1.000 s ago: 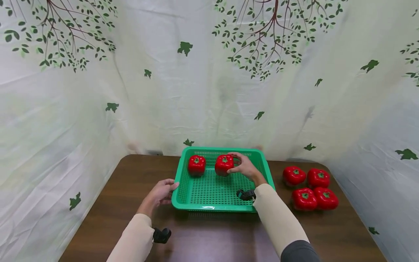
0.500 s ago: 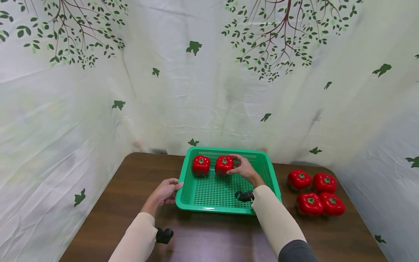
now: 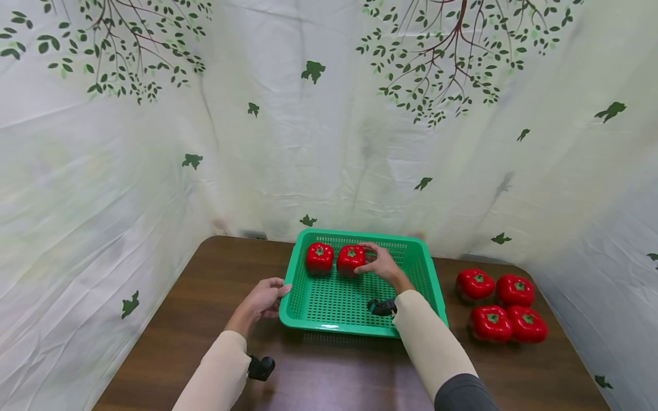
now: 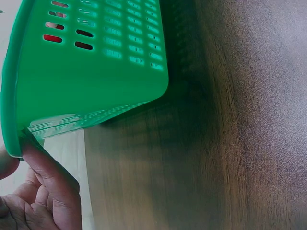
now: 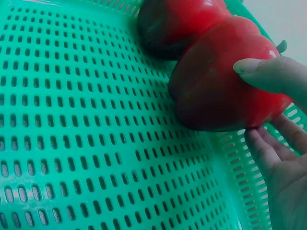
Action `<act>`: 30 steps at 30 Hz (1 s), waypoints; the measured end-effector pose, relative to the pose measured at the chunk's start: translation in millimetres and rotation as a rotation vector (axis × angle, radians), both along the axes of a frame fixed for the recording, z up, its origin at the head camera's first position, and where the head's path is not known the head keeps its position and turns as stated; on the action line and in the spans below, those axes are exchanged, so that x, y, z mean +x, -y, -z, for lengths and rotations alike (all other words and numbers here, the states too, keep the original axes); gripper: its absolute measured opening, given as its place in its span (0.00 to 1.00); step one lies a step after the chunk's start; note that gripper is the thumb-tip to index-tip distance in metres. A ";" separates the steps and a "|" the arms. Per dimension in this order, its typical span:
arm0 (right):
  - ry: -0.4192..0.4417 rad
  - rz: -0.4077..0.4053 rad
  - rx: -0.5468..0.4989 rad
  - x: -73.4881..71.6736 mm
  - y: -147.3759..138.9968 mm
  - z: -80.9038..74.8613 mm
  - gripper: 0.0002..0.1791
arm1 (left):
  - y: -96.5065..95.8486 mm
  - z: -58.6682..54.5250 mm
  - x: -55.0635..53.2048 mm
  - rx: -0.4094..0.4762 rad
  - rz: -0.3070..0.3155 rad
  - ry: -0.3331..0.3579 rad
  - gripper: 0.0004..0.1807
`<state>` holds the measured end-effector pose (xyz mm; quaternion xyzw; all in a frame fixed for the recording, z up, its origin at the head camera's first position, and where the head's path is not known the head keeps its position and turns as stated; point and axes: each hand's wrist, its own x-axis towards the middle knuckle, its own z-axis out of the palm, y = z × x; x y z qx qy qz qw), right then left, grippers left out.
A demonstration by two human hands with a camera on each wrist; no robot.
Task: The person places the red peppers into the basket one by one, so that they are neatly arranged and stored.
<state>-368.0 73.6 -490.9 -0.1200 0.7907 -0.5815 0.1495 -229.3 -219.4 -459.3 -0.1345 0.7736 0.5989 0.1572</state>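
My left hand (image 3: 263, 298) pinches the left rim of a green perforated plastic basket (image 3: 329, 327). The left wrist view shows the thumb and a finger on either side of that rim (image 4: 9, 86). Inside the basket my right hand (image 3: 381, 265) grips a glossy red bell pepper (image 3: 350, 261) with a green stem. Up close in the right wrist view, the thumb lies across this pepper (image 5: 216, 81) and the other fingers come from the opposite side. A second red bell pepper (image 3: 319, 258) sits just left of it, near the basket's back left corner.
Several more red bell peppers, among them a front left one (image 3: 490, 323), stand grouped on the brown wooden table (image 3: 339, 377) right of the basket. A white curtain (image 3: 329, 171) with a leaf print hangs behind the table and along both sides.
My right hand has brought its bell pepper leftward in the basket, narrowing the gap to the other pepper. The left hand stays on the rim. The head view has swung slightly left.
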 end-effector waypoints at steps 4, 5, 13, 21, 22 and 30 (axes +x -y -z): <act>0.002 -0.008 -0.010 0.7 1.9 2.1 0.39 | -0.6 -1.2 0.3 0.000 0.005 0.012 0.19; 0.000 -0.010 -0.010 1.1 2.4 2.2 0.39 | -0.9 -1.3 0.3 0.000 0.003 0.013 0.19; 0.011 -0.033 -0.044 2.9 3.8 -3.6 0.40 | -1.9 -1.0 -0.4 -0.017 0.013 0.006 0.19; 0.008 -0.034 -0.045 -1.2 3.4 3.3 0.40 | -3.0 -0.8 -2.3 -0.022 -0.001 0.006 0.18; 0.004 -0.032 -0.035 -2.0 3.2 4.0 0.40 | -3.1 -0.7 -2.6 -0.021 -0.003 0.004 0.18; -0.024 -0.015 0.036 -4.6 5.0 3.0 0.41 | -2.2 1.0 -3.8 -0.010 -0.007 -0.004 0.17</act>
